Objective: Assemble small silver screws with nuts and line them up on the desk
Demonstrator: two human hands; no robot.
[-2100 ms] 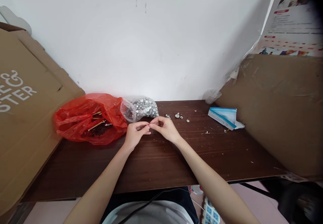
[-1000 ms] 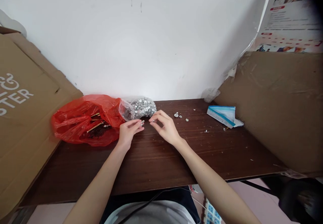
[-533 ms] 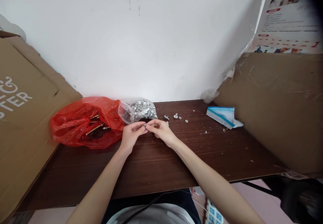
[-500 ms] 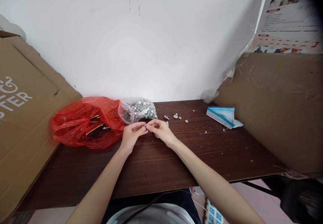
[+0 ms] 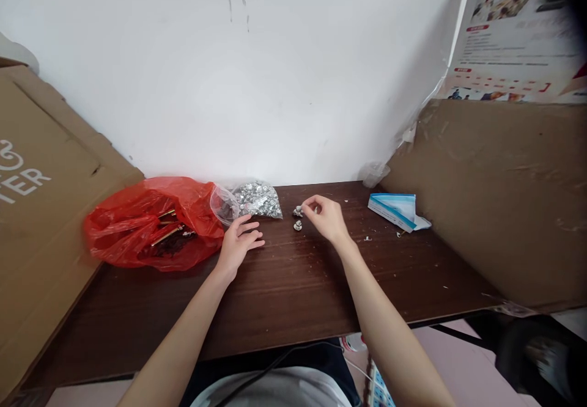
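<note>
My right hand (image 5: 326,219) reaches over the table, thumb and forefinger pinched together at a few small metal screw-like pieces (image 5: 298,211). Whatever lies between those fingertips is too small and hidden to make out. Just in front of the fingers, another small metal piece with a round head (image 5: 298,226) rests on the wood. My left hand (image 5: 241,243) hovers to the left with its fingers spread and nothing in it. Behind it stands a clear plastic bag (image 5: 260,199) full of shiny small metal parts.
A red plastic bag (image 5: 137,223) with long metal pieces inside lies at the left. Cardboard walls (image 5: 55,168) flank the dark wooden table (image 5: 284,297). A blue-and-white packet (image 5: 392,210), a translucent cup (image 5: 375,173) and scattered bits are on the right.
My hands, earlier together over a small metal part, have parted. The right one moved right to the metal pieces; the left one let go and spread its fingers. The view shifted slightly.
</note>
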